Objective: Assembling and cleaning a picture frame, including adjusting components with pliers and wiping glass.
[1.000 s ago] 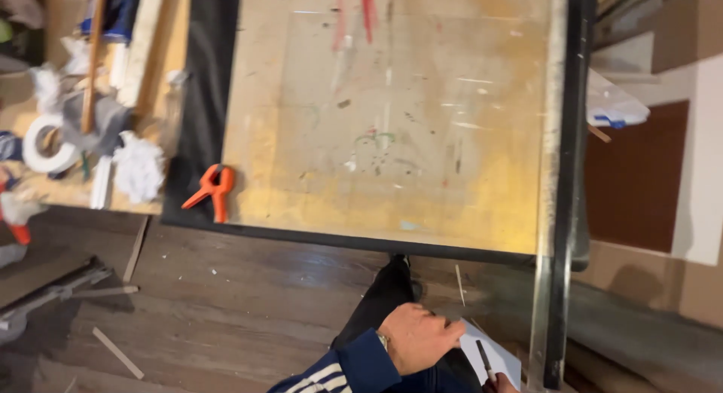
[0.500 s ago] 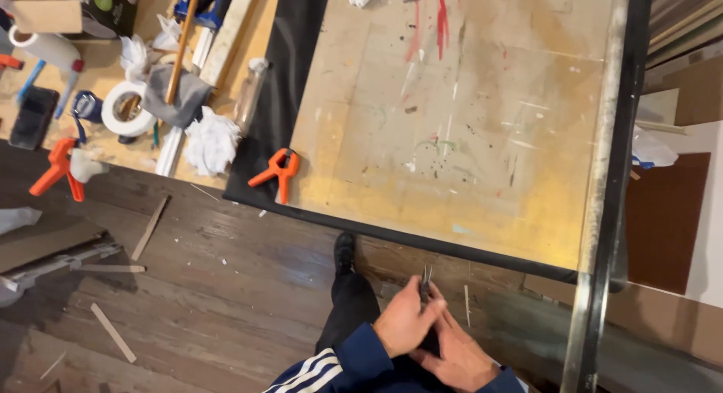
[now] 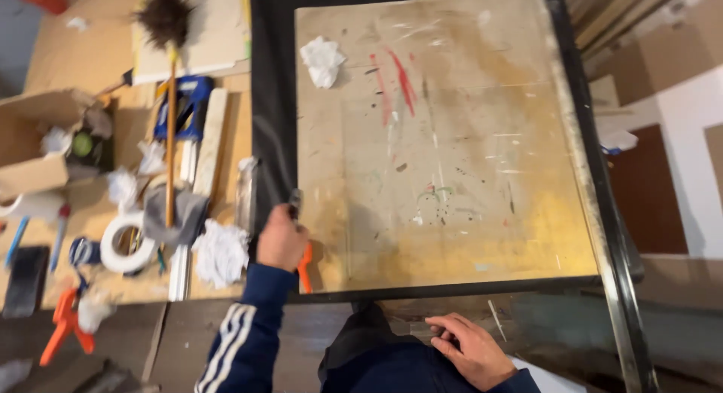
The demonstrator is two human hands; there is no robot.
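left hand [image 3: 281,240] grip holds a small dark tool [image 3: 295,202] upright, pointing away; right hand [image 3: 468,349] lies open.

The left hand [image 3: 282,238] closes over a small dark tool [image 3: 295,202], so only the tool's tip shows above the knuckles and its kind cannot be told. The same hand covers most of an orange clamp [image 3: 304,266]; just one handle peeks out below the wrist. The right hand [image 3: 468,348] rests low in the frame, its wrist cut off by the bottom edge, and whatever lies under its fingers is hidden. A second orange clamp [image 3: 63,329] near the desk's left side is blurred. The dark phone [image 3: 25,280] is cropped at the left edge. The cardboard box [image 3: 41,140] holds things too blurred to name.
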